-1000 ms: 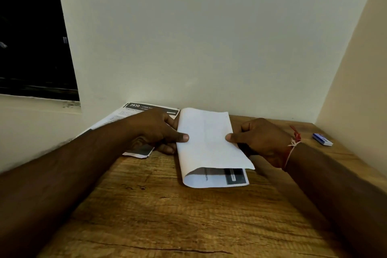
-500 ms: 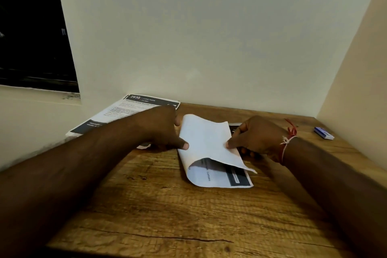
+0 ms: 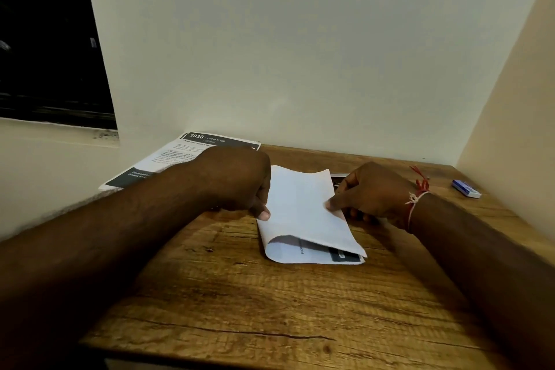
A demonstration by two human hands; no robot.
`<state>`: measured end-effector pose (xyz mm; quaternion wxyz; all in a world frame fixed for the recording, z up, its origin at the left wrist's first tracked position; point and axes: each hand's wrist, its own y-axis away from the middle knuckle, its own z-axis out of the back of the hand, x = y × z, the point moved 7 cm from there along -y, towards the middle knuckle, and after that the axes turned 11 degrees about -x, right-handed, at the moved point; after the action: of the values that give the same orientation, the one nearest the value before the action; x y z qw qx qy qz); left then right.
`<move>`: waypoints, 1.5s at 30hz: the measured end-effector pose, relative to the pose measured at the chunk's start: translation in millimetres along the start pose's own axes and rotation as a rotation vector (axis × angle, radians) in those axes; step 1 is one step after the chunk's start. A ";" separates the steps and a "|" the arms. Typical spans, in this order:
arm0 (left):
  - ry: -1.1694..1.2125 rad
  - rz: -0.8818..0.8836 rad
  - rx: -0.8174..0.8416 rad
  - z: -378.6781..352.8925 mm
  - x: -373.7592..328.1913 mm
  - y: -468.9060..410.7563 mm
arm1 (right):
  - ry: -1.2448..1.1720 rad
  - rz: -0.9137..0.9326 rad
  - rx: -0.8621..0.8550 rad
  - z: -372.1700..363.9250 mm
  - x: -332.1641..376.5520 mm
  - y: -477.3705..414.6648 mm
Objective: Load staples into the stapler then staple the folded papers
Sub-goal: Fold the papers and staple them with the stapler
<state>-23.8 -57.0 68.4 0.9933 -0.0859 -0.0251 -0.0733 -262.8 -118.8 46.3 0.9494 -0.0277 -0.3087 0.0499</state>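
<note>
White folded paper (image 3: 303, 213): on wooden desk (image 3: 270, 309).
Left hand (image 3: 237, 180): pinches paper's left edge, probably to keep layers aligned.
Right hand (image 3: 372, 192): pinches paper's right edge.
Blue box (image 3: 466, 188): well right of paper.

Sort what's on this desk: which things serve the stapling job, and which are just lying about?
In the job: folded paper, pinched at its side edges by left hand and right hand; small blue-and-white box, probably staples.
Lying about: stack of printed sheets at back left; red thread on the right wrist.
</note>
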 end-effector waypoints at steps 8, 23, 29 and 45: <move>-0.035 -0.077 0.201 3.9 -12.5 19.5 | 0.003 0.022 -0.002 0.1 0.5 -0.3; -0.154 -0.057 0.333 -2.3 -13.5 21.3 | -0.028 0.019 -0.003 -2.8 -5.7 -5.7; -0.105 -0.011 0.406 -6.0 -8.6 13.8 | -0.080 0.010 0.019 -3.0 -7.3 -6.4; -0.007 0.054 0.438 -25.2 9.6 7.5 | -0.429 -0.021 0.078 -21.5 -7.4 -11.7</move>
<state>-12.2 -55.5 43.0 0.9897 0.1311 -0.0417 -0.0392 -255.2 -131.7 25.6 0.8628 0.0235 -0.5017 0.0569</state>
